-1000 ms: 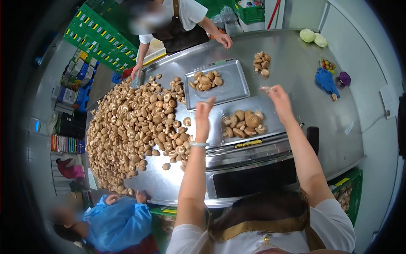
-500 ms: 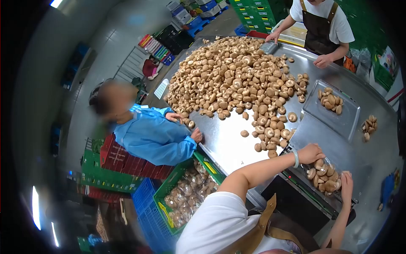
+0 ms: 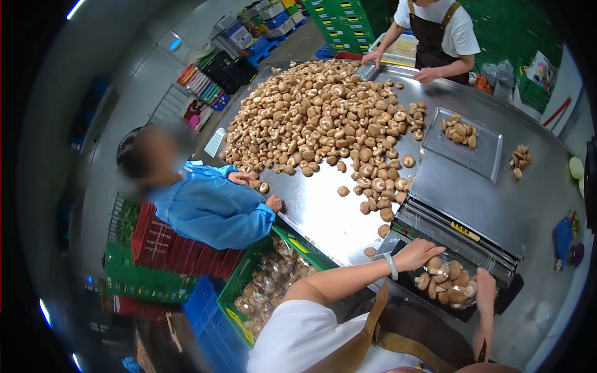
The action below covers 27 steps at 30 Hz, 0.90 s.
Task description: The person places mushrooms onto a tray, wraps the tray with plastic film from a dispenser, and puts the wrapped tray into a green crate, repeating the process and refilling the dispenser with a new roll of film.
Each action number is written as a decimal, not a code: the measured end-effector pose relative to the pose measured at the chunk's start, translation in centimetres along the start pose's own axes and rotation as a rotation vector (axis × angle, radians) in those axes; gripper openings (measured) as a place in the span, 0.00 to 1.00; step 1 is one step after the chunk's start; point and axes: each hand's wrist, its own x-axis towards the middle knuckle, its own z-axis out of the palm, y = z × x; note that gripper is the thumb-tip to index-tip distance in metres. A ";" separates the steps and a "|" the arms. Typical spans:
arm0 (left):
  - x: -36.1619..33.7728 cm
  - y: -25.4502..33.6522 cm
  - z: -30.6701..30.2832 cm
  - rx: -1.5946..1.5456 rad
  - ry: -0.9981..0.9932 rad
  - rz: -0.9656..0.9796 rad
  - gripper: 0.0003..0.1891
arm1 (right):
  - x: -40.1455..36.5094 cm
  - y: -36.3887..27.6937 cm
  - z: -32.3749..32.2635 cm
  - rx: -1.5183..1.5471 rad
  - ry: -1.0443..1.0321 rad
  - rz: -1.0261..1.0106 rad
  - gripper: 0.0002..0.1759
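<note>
A clear-wrapped pack of shiitake mushrooms (image 3: 449, 285) is held over the near edge of the wrapping machine, in front of my body. My left hand (image 3: 418, 255), with a pale bracelet at the wrist, grips its left end. At the right end, my right hand (image 3: 485, 292) closes on the pack. Shiny film covers the mushrooms; the pack's underside is hidden. Just beyond the pack lie the film wrapping machine's rollers (image 3: 457, 229) and its flat metal top (image 3: 460, 193).
A large heap of loose mushrooms (image 3: 311, 118) covers the steel table. A metal tray (image 3: 482, 163) holds a few mushrooms. Green crate (image 3: 231, 304) with wrapped packs stands at my left. A co-worker in blue (image 3: 208, 199) is beside it; another in an apron (image 3: 435, 37) stands across the table.
Both hands have drawn the pack toward my body, off the machine's top, and the rollers now show beyond it. The whole view has shifted.
</note>
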 end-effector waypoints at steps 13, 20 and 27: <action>-5.0 -7.8 7.5 -0.054 0.383 -0.066 0.12 | -4.0 12.4 6.6 0.244 0.397 0.066 0.05; -6.2 -5.8 5.4 -0.018 0.399 -0.005 0.11 | -13.9 6.3 4.0 0.090 0.794 0.073 0.05; -2.4 -7.0 11.5 0.662 0.060 0.416 0.11 | -17.0 17.5 11.3 -0.164 1.016 0.324 0.08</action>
